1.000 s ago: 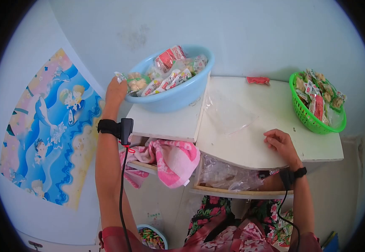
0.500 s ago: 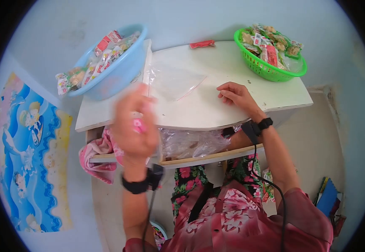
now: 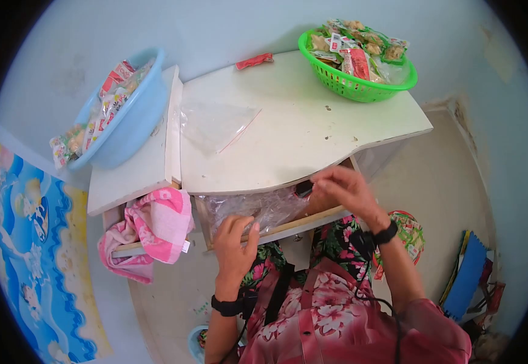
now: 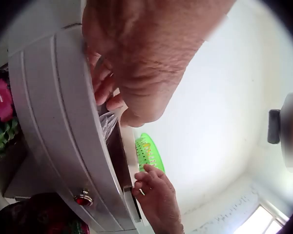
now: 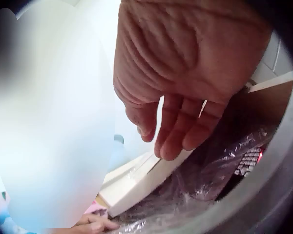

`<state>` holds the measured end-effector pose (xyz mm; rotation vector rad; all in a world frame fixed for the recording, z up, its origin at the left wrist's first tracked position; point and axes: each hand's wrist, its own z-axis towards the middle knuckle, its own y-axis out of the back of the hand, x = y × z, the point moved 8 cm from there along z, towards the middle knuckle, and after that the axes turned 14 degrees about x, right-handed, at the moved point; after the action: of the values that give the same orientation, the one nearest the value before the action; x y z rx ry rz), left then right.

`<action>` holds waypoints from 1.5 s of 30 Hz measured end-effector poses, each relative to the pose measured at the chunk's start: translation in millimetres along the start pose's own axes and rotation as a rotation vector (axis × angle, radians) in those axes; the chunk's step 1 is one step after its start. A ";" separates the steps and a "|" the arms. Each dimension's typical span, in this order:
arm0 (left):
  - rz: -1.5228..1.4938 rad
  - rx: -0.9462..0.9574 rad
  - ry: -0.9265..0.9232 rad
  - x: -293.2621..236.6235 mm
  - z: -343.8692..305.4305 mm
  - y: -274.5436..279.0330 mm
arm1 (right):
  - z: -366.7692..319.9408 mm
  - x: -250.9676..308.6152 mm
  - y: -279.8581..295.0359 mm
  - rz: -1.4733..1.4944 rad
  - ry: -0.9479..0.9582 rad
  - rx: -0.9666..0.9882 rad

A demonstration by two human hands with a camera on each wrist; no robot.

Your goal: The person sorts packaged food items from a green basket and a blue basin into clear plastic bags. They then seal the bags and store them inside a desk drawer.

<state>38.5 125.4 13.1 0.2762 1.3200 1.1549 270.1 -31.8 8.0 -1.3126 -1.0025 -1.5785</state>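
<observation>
My left hand (image 3: 236,249) reaches over the front edge of an open drawer (image 3: 331,216), its fingers close to the clear plastic bags (image 3: 249,209) inside. Relaxed fingers show on it, with nothing held. Above the drawer's right part hangs my right hand (image 3: 349,189), fingers loosely bent and nothing between them. In the right wrist view this hand (image 5: 180,87) is over the drawer, where a dark thing with rows of pale keys (image 5: 247,162) lies beside the bags. On the white tabletop (image 3: 276,145) lies a clear zip bag (image 3: 218,127).
A blue basin (image 3: 127,124) of packaged snacks stands at the left, a green basket (image 3: 361,90) of snacks at the back right. One red packet (image 3: 254,61) lies near the wall. A pink towel (image 3: 164,227) hangs from the left drawer. Blue boards (image 3: 467,276) stand on the floor.
My left hand has left the blue basin's side and come down to the drawer. My right hand has moved from above the tabletop to over the drawer. The view has shifted right.
</observation>
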 end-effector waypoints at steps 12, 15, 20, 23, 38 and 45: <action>-0.372 0.150 0.083 -9.7 -3.7 -4.7 | 10.8 27.7 -81.7 -0.868 0.212 0.000; -0.285 0.102 -0.193 -37.1 -2.9 7.0 | 8.5 33.3 -87.0 -0.872 0.192 0.113; -0.424 0.013 -0.143 -53.0 14.4 28.2 | 0.0 59.9 -57.3 -0.759 0.221 0.004; -0.369 0.184 -0.107 -37.2 35.0 -0.1 | -6.9 85.3 -41.2 -0.831 0.285 -0.115; -0.552 0.286 0.091 -18.0 39.6 -51.2 | -33.6 95.6 -4.9 -0.553 0.223 -0.322; -0.931 -0.038 0.053 28.5 41.6 -3.7 | -17.5 64.8 -17.2 -0.299 0.094 -0.207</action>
<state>70.7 163.7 5.8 -0.3795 1.2456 0.3919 241.3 -49.3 68.5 -1.2533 -1.0346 -1.9970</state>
